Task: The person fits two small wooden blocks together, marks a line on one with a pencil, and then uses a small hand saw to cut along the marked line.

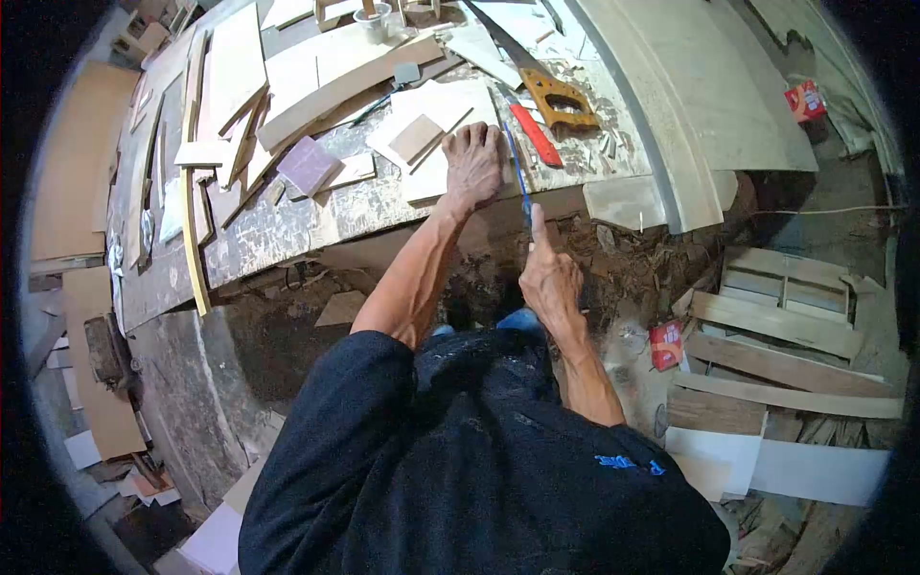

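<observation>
My left hand (474, 165) presses down with curled fingers on a pale flat board (429, 182) at the bench's front edge. A small brown wood piece (416, 138) lies on the pale boards just left of my knuckles. In my right hand (552, 278) is a long, thin blue saw-like tool (517, 161), seen edge-on, with my index finger stretched along it. It points away from me, close along the board's right side. To its right lie a red flat-sided tool (535, 135) and a handsaw (560, 100) with a yellow-brown wooden handle.
The worn bench (259, 244) carries many wood strips, a purple block (309, 166) and a clear plastic cup (373, 23). A long panel with a grey edge (632, 91) lies at the right. Slatted wooden pieces (781, 321) and a red packet (665, 345) are on the floor.
</observation>
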The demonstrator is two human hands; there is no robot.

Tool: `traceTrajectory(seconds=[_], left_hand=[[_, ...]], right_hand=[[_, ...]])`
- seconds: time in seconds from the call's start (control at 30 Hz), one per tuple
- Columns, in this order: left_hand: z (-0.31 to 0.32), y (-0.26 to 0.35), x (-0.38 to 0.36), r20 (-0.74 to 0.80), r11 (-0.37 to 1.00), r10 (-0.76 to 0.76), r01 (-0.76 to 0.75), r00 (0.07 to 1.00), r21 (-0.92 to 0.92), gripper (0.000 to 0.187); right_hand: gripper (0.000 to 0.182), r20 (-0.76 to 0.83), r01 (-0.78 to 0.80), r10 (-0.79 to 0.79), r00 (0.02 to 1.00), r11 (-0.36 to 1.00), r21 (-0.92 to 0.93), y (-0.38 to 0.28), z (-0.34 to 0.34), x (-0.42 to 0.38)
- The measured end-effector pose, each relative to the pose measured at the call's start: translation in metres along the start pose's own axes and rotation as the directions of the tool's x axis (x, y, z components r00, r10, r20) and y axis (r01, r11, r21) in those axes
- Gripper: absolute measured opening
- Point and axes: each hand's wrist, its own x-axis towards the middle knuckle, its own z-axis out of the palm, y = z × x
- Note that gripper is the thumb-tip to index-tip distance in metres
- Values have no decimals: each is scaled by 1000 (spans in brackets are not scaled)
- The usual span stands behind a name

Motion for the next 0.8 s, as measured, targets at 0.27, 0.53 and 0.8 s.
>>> traceTrajectory(seconds=[0.27, 0.53, 0.8], left_hand=[[2, -1, 0, -29, 1000, 12, -13, 999, -19, 43], [1, -1, -1, -18, 1000, 22, -22, 1000, -8, 45], [5, -3, 0, -2, 1000, 3, -3, 1000, -13, 42]], right_hand=[[72, -160, 169, -164, 974, 985, 21, -8, 11, 69], [67, -169, 185, -181, 969, 983, 4, 5, 18, 41], [68, -108, 115, -104, 989, 988, 103, 13, 22, 11]])
